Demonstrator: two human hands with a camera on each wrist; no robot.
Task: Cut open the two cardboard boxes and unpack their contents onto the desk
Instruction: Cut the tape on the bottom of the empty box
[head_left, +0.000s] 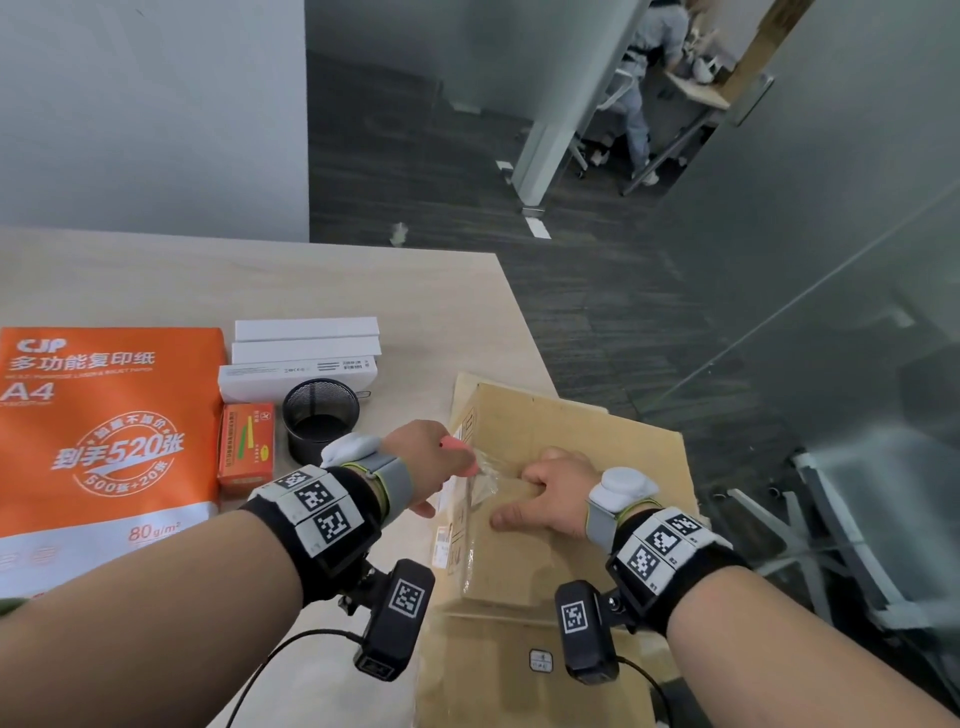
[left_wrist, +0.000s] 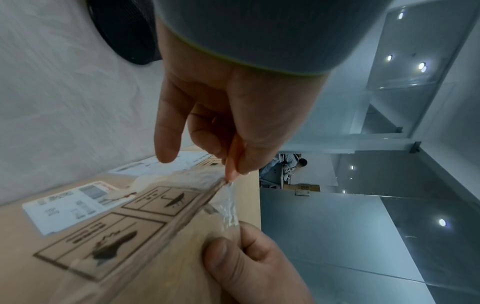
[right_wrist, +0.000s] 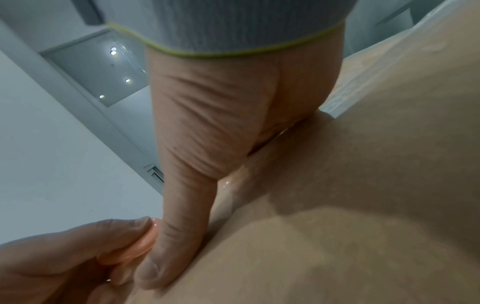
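A brown cardboard box lies at the desk's right edge, with clear tape lifted and crumpled at its seam. A second cardboard box lies nearer me. My left hand grips a pink cutter. In the left wrist view the cutter has its tip on the tape at the box's edge. My right hand holds the top flap, thumb flat on the cardboard and fingers curled into the seam. The right wrist view shows that thumb beside the cutter.
On the desk to the left lie an orange A4 paper ream, stacked white boxes, a black mesh pen cup and a small orange box. A grey chair stands at right by the glass wall.
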